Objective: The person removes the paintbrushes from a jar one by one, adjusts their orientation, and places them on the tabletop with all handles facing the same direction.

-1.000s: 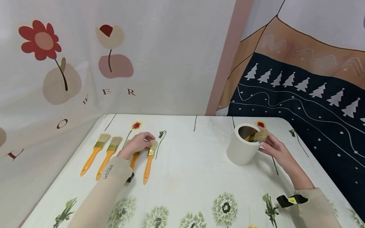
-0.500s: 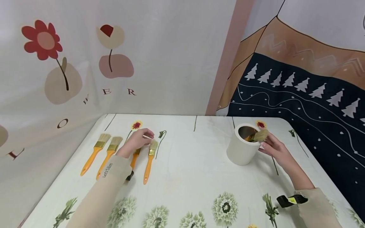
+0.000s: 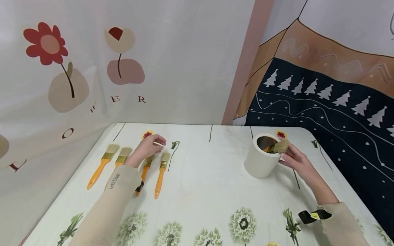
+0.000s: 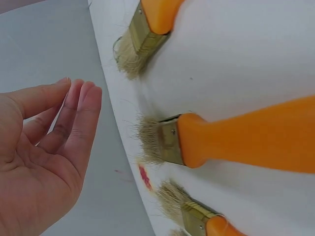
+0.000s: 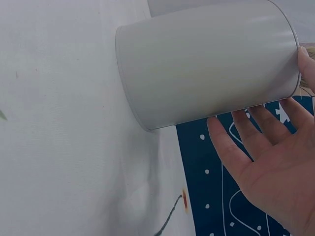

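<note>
My left hand [image 3: 149,147] hovers over the bristle ends of the flat paintbrushes with nothing in its grasp; its thumb lies near the loosely bent fingertips. Below it is a paintbrush [image 3: 146,168] with an orange handle, partly covered by the sleeve and black wrist camera. Another paintbrush [image 3: 160,179] lies just to its right. My right hand [image 3: 297,160] rests against a white cylindrical container [image 3: 258,164]. In the right wrist view, extended fingers [image 5: 229,147] touch its side and the thumb is at the rim. A paintbrush [image 3: 280,147] leans inside, bristles over the rim beside the thumb.
Two more paintbrushes lie on the left of the table, one at the outer side [image 3: 100,171] and a neighbouring brush [image 3: 121,158] partly behind the left arm. A white flower-print cloth [image 3: 200,177] covers the table. Printed curtains [image 3: 184,68] hang behind it.
My left hand has lifted away from the brush bristles and shifted slightly back and left. The right hand and the container have stayed in place.
</note>
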Demonstrator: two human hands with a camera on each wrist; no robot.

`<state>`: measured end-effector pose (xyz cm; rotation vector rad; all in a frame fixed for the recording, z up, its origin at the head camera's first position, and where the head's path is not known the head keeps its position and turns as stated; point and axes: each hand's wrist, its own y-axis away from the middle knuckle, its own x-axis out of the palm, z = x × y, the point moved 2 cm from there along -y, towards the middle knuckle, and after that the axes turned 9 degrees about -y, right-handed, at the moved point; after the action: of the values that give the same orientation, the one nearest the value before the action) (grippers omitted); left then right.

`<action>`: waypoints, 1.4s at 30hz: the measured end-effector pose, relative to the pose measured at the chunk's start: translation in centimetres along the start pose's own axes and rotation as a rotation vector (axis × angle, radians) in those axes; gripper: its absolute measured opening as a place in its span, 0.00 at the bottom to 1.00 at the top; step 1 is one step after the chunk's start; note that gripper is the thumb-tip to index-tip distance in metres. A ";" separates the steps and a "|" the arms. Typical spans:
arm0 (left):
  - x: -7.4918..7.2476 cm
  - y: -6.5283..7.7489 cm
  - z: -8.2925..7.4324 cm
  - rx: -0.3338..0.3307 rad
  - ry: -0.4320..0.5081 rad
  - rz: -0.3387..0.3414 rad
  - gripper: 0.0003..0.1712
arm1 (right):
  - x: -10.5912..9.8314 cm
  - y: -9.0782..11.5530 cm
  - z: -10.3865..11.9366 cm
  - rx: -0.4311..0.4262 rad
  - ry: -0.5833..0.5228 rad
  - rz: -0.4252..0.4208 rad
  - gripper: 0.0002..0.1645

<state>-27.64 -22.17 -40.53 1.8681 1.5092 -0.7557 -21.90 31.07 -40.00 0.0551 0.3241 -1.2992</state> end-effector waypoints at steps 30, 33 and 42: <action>-0.1 -0.4 -4.1 0.092 0.038 -0.052 0.16 | -0.1 0.0 0.0 -0.003 0.007 -0.001 0.40; -0.1 -0.5 -4.7 0.106 0.043 -0.059 0.16 | -0.1 0.1 0.0 -0.004 0.007 -0.001 0.40; 0.1 -0.3 -6.7 0.132 0.064 -0.063 0.17 | -0.1 0.1 -0.1 -0.007 0.006 -0.002 0.40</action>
<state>-27.59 -16.96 -36.34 1.9658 1.5992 -0.8498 -21.86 31.17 -40.07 0.0533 0.3341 -1.3000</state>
